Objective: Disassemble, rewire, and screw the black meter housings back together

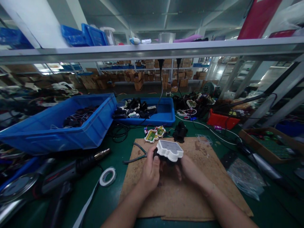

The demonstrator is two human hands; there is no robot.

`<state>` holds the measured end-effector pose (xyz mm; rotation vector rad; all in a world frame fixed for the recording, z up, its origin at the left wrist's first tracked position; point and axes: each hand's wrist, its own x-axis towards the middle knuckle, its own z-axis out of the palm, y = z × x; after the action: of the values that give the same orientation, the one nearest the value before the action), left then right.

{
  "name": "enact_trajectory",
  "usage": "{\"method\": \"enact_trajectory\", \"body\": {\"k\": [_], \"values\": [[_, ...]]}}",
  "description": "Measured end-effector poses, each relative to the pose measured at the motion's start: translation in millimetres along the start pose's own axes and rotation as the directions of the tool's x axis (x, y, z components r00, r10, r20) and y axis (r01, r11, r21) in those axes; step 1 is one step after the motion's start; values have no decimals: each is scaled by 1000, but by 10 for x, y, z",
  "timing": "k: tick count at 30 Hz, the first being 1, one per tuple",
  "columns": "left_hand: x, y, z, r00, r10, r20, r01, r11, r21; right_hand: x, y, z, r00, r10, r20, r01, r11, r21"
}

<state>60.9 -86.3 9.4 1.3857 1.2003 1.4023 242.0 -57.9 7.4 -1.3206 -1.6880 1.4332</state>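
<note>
Over a brown board point(190, 196), both my hands hold a device with a white scalloped-edge casing point(170, 150) on top and a black part below it. My left hand point(151, 171) grips its left side, thumb towards me. At the right, my right hand point(186, 167) has its fingers under and behind the device, partly hidden. Pliers point(140, 155) with dark handles lie spread at the board's left edge. Just beyond the board are white casings with green circuit boards point(151, 135) and a black moulded part point(180, 131).
A large blue bin point(90, 139) with wired parts stands at left, and a blue tray point(166, 118) of black and white parts behind. A heat gun point(68, 174) and tape roll point(107, 177) lie left. Plastic bag point(247, 177), cables and cardboard box point(268, 155) are right; a shelf point(152, 50) spans overhead.
</note>
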Motion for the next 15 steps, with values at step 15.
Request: {"method": "enact_trajectory", "body": {"k": [15], "values": [[8, 11, 6, 998, -54, -16, 53, 998, -46, -5, 53, 22, 983, -178, -43, 171, 976, -134]]}}
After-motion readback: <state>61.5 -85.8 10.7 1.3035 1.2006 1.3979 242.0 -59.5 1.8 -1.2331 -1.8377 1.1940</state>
